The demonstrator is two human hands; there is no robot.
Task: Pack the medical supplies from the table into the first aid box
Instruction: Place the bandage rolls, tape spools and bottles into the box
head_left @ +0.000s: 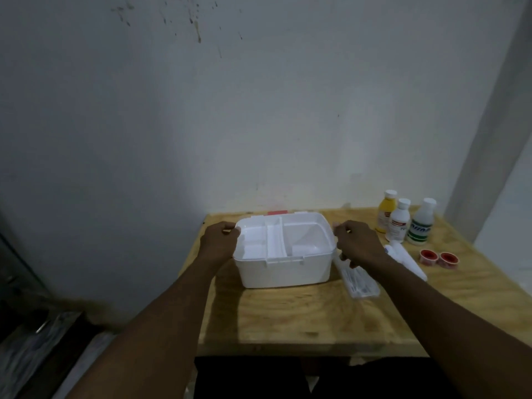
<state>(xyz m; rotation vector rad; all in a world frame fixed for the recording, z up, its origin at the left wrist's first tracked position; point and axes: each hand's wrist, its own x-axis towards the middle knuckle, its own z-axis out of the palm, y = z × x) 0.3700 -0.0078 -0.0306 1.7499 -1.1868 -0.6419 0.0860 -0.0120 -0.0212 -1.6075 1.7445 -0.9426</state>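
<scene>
Since every supply lies outside the first aid box (pixel 285 272), we judge the packing not yet begun. The box stands open toward the back left of the bench (pixel 288 321), with its divided inner tray (pixel 273 243) seated and bare. Our left hand (pixel 220 240) curls its fingers (pixel 232 229) onto the left rim and grips it. Our right hand (pixel 357 243) has its fingers (pixel 339 226) curled at the right rim, though we cannot tell whether they actually pinch it. All of this is left to pack: the clear packet (pixel 359 283) just beside the box under our right wrist, the white bandage rolls (pixel 408 259), two red tape rolls (pixel 429 257), and three upright bottles (pixel 398 223) near the back right. For room, the wall (pixel 259 110) sits close behind the box and the bench's left edge is near our left hand. The front of the bench gives us open wood, while the right side is crowded, so reaching across risks tipping the bottles.
</scene>
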